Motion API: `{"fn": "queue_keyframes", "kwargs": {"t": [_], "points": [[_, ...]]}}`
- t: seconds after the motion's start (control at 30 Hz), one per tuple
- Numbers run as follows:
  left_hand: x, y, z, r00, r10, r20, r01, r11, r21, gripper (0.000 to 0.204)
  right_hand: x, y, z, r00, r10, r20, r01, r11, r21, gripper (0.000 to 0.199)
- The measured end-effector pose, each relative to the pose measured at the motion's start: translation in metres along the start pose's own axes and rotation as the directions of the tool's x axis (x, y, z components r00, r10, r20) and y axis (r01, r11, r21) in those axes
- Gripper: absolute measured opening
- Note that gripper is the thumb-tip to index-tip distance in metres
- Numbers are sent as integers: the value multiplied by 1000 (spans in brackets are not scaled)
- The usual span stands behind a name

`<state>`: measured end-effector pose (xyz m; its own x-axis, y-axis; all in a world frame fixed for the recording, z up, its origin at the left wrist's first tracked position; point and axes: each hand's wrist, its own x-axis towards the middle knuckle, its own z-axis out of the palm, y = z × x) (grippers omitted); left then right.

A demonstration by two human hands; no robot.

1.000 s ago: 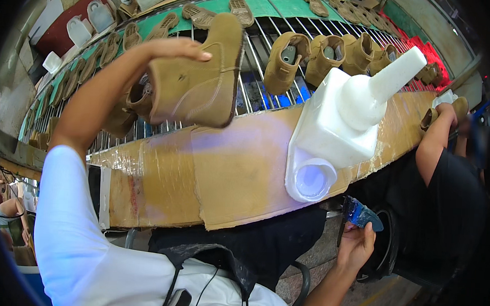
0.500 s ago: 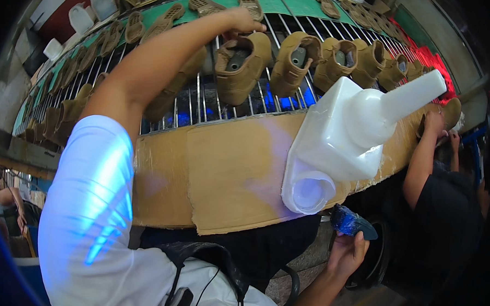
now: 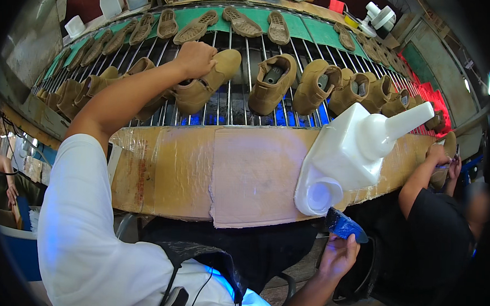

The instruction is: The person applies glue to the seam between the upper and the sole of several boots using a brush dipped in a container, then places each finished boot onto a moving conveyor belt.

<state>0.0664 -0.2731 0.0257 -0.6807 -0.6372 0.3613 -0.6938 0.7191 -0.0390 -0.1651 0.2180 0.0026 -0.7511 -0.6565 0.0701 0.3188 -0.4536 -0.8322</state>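
Observation:
My left hand [image 3: 196,61] reaches over the rack and is closed on a tan ankle shoe [image 3: 221,72], which lies slanted with its toe up and to the right. Its opening is partly hidden by my wrist. Beside it on the right stands another tan shoe [image 3: 272,84], its dark insole showing. Low on the right, my right hand [image 3: 339,252] pinches a dark blue brush-like block [image 3: 345,225], just below the round mouth of a white plastic bottle-shaped container [image 3: 351,152]. The container rests on the cardboard [image 3: 260,175].
A metal-bar rack [image 3: 219,116] carries several tan shoes. Several shoe soles [image 3: 242,21] lie on the green strip [image 3: 316,33] behind. At the right, a co-worker in a dark shirt [image 3: 444,216] handles a shoe. Another person's arm [image 3: 3,170] shows at far left.
My left hand has moved left, from behind one shoe onto the slanted shoe beside it. My right hand still holds the blue block near the container's mouth. The whole view has shifted.

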Motion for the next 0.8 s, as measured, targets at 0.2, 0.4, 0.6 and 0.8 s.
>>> {"fn": "queue_keyframes", "kwargs": {"t": [0.2, 0.4, 0.6, 0.8], "points": [[32, 21, 21, 1000, 2, -27, -3, 999, -50, 27, -11, -4, 7, 996, -42, -82, 35, 996, -87, 23], [66, -21, 18, 900, -168, 402, 390, 720, -574, 61, -13, -5, 12, 996, -45, -71, 41, 997, -61, 13], [-32, -46, 37, 726, -377, 575, 197, 915, 352, 106, -9, 0, 3, 986, -5, -166, 1, 1000, -25, 18], [-42, -28, 40, 666, -543, 512, 226, 801, 555, 128, 4, 7, -3, 995, 100, -10, -98, 991, 86, 31]]}}
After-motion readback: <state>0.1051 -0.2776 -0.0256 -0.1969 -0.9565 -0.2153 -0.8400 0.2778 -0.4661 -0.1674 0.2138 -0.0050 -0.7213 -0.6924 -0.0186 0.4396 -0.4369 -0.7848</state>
